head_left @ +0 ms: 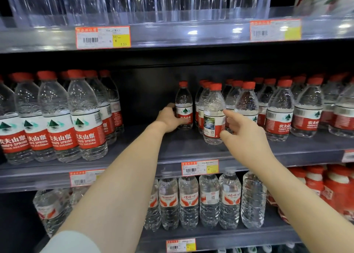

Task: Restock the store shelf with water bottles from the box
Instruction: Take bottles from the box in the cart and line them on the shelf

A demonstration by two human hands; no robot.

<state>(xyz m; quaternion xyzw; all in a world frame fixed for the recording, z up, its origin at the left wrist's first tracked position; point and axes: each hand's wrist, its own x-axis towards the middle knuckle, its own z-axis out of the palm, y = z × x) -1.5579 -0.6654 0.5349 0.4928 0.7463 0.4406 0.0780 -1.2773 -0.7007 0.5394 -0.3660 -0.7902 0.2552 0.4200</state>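
gripping water bottle [184, 107], left hand [169, 118], long axis vertical, cap [183, 83] up

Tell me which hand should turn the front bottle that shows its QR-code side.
Right. The right hand looks better placed: its thumb and forefinger sit against the front bottle. The left hand is occupied, gripping the rear bottle deeper in the shelf gap.

We see the water bottle [183, 107] as clear, glossy plastic with a ribbed body, a smooth red plastic cap [183, 83] and a shiny printed label [184, 110]. The shelf [172, 147] looks dark and matt. A paper price tag [103, 37] sits in a glossy clear plastic strip [182, 32]. The sleeve [70, 243] is pale cloth.
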